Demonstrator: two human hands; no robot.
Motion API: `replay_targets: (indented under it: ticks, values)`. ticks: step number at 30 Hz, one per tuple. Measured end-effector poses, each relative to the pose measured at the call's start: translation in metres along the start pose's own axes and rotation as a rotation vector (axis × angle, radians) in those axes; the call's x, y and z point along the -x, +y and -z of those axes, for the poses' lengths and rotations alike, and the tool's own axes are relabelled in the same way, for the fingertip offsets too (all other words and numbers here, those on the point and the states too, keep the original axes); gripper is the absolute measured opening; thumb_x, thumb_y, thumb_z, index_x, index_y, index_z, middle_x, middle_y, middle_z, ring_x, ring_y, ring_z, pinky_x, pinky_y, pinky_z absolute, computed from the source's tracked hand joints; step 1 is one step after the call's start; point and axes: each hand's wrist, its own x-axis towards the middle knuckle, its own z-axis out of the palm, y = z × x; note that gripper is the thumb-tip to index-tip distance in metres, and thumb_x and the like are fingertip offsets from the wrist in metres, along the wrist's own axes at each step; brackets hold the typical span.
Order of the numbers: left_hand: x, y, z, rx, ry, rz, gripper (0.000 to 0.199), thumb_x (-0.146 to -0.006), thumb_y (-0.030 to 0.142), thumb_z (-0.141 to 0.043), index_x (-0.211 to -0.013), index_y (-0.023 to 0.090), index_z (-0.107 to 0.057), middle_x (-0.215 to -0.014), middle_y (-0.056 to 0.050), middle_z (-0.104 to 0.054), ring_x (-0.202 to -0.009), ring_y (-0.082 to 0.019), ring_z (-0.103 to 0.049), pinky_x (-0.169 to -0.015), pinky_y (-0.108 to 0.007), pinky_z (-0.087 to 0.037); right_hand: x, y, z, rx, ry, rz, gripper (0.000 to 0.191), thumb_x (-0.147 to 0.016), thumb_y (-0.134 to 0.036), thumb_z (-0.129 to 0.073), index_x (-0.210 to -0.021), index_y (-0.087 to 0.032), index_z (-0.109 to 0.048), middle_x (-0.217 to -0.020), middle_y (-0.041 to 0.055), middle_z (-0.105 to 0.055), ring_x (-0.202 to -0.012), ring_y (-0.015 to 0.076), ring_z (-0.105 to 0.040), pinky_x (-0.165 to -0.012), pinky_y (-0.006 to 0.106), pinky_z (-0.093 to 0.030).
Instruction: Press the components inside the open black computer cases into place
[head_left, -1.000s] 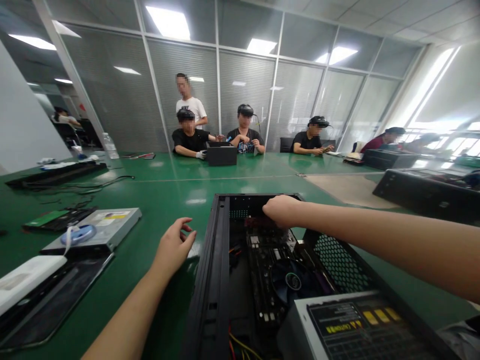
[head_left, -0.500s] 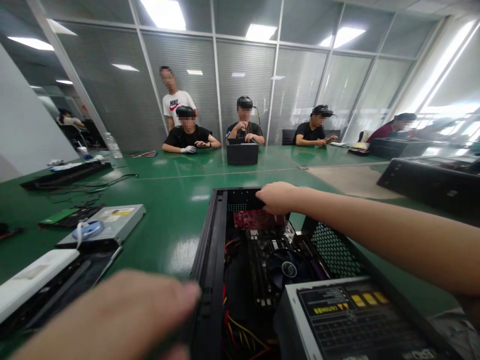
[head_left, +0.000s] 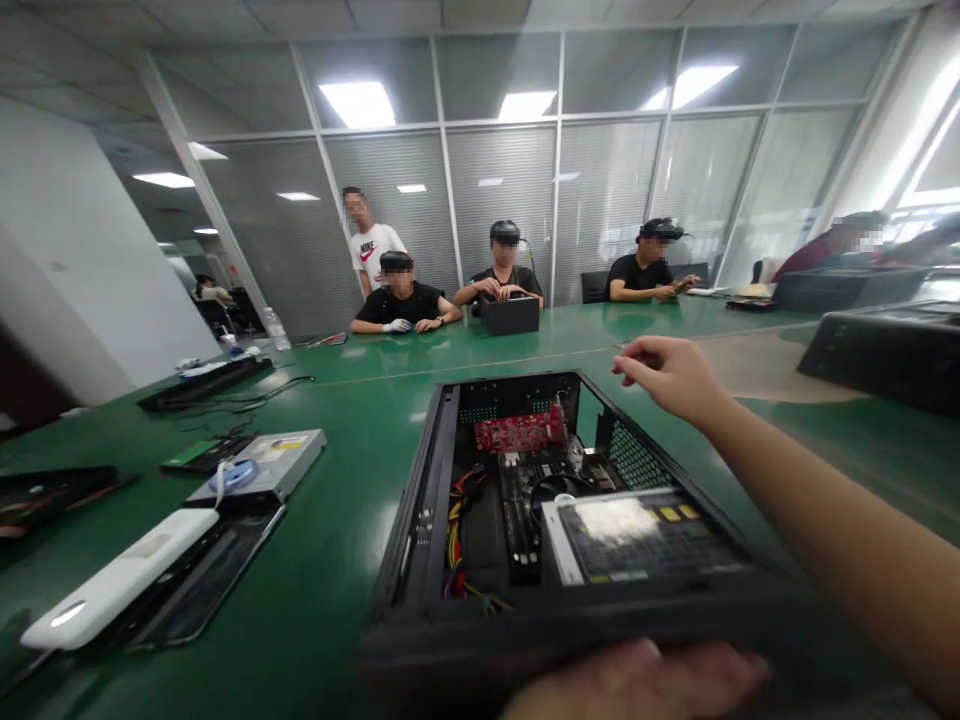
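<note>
An opened black computer case [head_left: 409, 520] lies on the green table before me, open side up. Inside are a red circuit card [head_left: 517, 432], a motherboard with a round fan [head_left: 559, 492], and a labelled power supply [head_left: 637, 540]. Coloured cables [head_left: 455, 535] run along its left side. My left hand [head_left: 637, 690], blurred and partly cut off, lies flat against the case's near wall, fingers stretched. Off the case's far right corner, my right hand [head_left: 667, 375] hovers with fingers curled and tips close together. Whatever might be between those fingertips is too small to tell.
To the left lie a white power strip [head_left: 124, 575], a silver optical drive [head_left: 292, 465] with a blue roll on it, and a green circuit board [head_left: 199, 452]. Another black case [head_left: 885, 355] stands right. Several people sit across the green table [head_left: 337, 560]; one stands behind.
My right hand has left the case's far wall and moved right. My left hand has gone from the left edge to the near wall. The view shows more of the case's near end.
</note>
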Motion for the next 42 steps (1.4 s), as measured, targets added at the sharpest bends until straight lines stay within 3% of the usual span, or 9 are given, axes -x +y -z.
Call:
replay_targets:
  ticks: [1,4,9,13,20,23,27,34,42]
  values:
    - [-0.012,-0.012,-0.018,0.157,0.101,-0.022,0.076,-0.079,0.034,-0.06,-0.142,0.061,-0.029,-0.146,0.024,-0.043,-0.147,-0.017,-0.026,-0.109,-0.046,-0.042,0.004,0.017,-0.006,-0.056,0.03,-0.07,0.025,-0.082,-0.042,-0.059,-0.08,-0.018,-0.068,-0.07,0.0042,-0.071,-0.061,0.0172,-0.065,-0.061,0.028,-0.048]
    - [-0.055,-0.064,-0.082,0.385,-0.092,-0.195,0.066,-0.095,0.032,-0.043,-0.152,0.048,-0.015,-0.158,0.021,-0.018,-0.15,-0.01,-0.005,-0.117,-0.042,-0.03,0.026,0.066,-0.039,-0.148,0.103,-0.26,0.027,-0.082,-0.044,-0.058,-0.078,-0.018,-0.065,-0.07,0.005,-0.071,-0.06,0.0185,-0.066,-0.061,0.029,-0.049]
    - [-0.119,-0.142,-0.187,0.506,-0.751,0.54,0.071,-0.092,0.05,-0.044,-0.156,0.03,-0.019,-0.164,-0.005,-0.011,-0.149,-0.039,-0.01,-0.115,-0.064,-0.015,0.067,0.114,-0.096,-0.131,-0.105,-0.328,0.028,-0.079,-0.041,-0.061,-0.095,-0.019,-0.067,-0.083,0.0058,-0.073,-0.06,0.0184,-0.067,-0.065,0.033,-0.051]
    - [-0.123,-0.161,-0.227,0.481,-0.701,0.61,0.076,-0.091,0.062,-0.036,-0.157,0.029,-0.015,-0.164,-0.008,-0.005,-0.149,-0.039,-0.005,-0.115,-0.064,-0.008,0.069,0.115,-0.104,-0.167,-0.171,-0.306,0.031,-0.083,-0.042,-0.058,-0.104,-0.02,-0.063,-0.091,0.0054,-0.072,-0.062,0.0167,-0.066,-0.064,0.032,-0.051]
    - [-0.057,-0.165,-0.203,0.55,-0.609,0.734,0.082,-0.089,0.071,-0.028,-0.158,0.029,-0.009,-0.164,-0.015,-0.005,-0.141,-0.046,-0.029,-0.101,-0.061,-0.036,0.066,0.107,-0.101,-0.203,-0.239,-0.246,0.032,-0.085,-0.04,-0.057,-0.11,-0.021,-0.058,-0.095,0.0046,-0.07,-0.063,0.0151,-0.064,-0.063,0.031,-0.05]
    - [-0.024,-0.163,-0.179,0.684,-0.62,0.813,0.083,-0.09,0.07,-0.029,-0.156,0.022,-0.017,-0.159,-0.021,-0.025,-0.133,-0.04,-0.045,-0.1,-0.051,-0.041,0.068,0.104,-0.101,-0.225,-0.232,-0.26,0.034,-0.084,-0.04,-0.058,-0.112,-0.021,-0.056,-0.097,0.0049,-0.07,-0.063,0.0149,-0.064,-0.062,0.031,-0.05]
    - [0.006,-0.154,-0.16,0.822,-0.455,0.782,0.066,-0.092,0.061,-0.037,-0.141,0.018,-0.043,-0.143,-0.016,-0.047,-0.124,-0.03,-0.053,-0.1,-0.04,-0.042,0.07,0.097,-0.1,-0.263,-0.232,-0.271,0.034,-0.084,-0.04,-0.058,-0.113,-0.021,-0.056,-0.097,0.0046,-0.07,-0.063,0.0154,-0.065,-0.059,0.03,-0.05]
    - [0.008,-0.159,-0.156,1.034,-0.46,0.635,0.032,-0.094,0.047,-0.04,-0.091,0.021,-0.06,-0.076,-0.001,-0.064,-0.069,-0.017,-0.058,-0.066,-0.029,-0.039,0.077,0.101,-0.116,-0.285,-0.164,-0.364,0.034,-0.084,-0.046,-0.057,-0.107,-0.021,-0.057,-0.097,0.0066,-0.069,-0.061,0.0179,-0.067,-0.065,0.035,-0.053]
    - [0.012,-0.165,-0.154,0.994,-0.566,0.504,0.033,-0.093,0.044,-0.041,-0.079,0.022,-0.062,-0.078,-0.002,-0.066,-0.072,-0.018,-0.058,-0.063,-0.028,-0.033,0.078,0.11,-0.107,-0.143,-0.261,-0.252,0.039,-0.083,-0.052,-0.057,-0.105,-0.02,-0.064,-0.073,0.0003,-0.063,-0.066,0.0177,-0.059,-0.065,0.032,-0.047]
